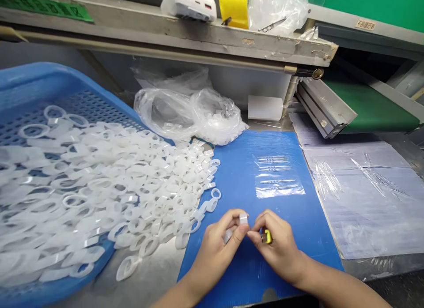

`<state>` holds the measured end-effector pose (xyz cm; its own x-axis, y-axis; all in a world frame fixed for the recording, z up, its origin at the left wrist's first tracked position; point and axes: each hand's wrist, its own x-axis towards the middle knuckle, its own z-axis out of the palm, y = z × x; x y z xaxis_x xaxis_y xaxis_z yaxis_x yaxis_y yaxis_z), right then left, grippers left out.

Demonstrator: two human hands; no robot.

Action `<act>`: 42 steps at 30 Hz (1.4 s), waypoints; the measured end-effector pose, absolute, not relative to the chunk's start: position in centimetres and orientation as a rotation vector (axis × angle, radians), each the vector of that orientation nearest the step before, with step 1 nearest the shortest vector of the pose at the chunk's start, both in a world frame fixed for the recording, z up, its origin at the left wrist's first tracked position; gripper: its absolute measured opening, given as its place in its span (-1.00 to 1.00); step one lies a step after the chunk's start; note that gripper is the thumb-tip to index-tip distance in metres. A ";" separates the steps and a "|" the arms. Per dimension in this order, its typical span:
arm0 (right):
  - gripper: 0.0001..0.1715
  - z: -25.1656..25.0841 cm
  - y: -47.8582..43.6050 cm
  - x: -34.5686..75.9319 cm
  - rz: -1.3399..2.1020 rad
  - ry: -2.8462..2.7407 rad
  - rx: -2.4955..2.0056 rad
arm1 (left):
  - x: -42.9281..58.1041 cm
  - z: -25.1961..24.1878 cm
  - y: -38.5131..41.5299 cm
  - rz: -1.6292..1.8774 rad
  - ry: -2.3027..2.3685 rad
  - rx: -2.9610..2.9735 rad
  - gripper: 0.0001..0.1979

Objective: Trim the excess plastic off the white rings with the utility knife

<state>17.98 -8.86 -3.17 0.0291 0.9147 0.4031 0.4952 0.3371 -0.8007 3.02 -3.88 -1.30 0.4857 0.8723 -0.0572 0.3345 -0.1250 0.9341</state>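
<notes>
Over the blue mat (238, 180), my left hand (215, 244) pinches a small translucent white plastic ring (243, 218) between thumb and fingertips. Another whitish piece (228, 235) shows inside its curled fingers. My right hand (280, 246) is closed around a small tool with a yellow handle (267, 236); its working end is too small to make out. The fingertips of both hands almost meet at the ring. To the left, a large heap of similar white rings (142, 184) spills out of a blue perforated basket (96, 94) onto the mat's edge.
Clear plastic bags (188, 109) lie behind the heap. A flat clear packet (280, 191) rests on the mat. Thin clear strips lie on pale sheets (364, 211) to the right. A metal shelf (232, 41) spans the back, beside a green conveyor belt (371, 103).
</notes>
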 end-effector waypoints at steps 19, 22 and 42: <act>-0.53 -2.8 -8.3 19.7 1.449 -1.034 -1.350 | 3.0 -2.4 -4.6 1.030 0.870 2.248 -0.77; -0.52 -3.0 -8.2 19.8 1.512 -0.993 -1.316 | 3.0 -2.2 -4.5 1.025 0.870 2.225 -0.76; -0.57 -2.7 -7.8 19.2 1.699 -0.761 -1.162 | 2.9 -1.7 -4.4 1.095 0.860 2.260 -0.77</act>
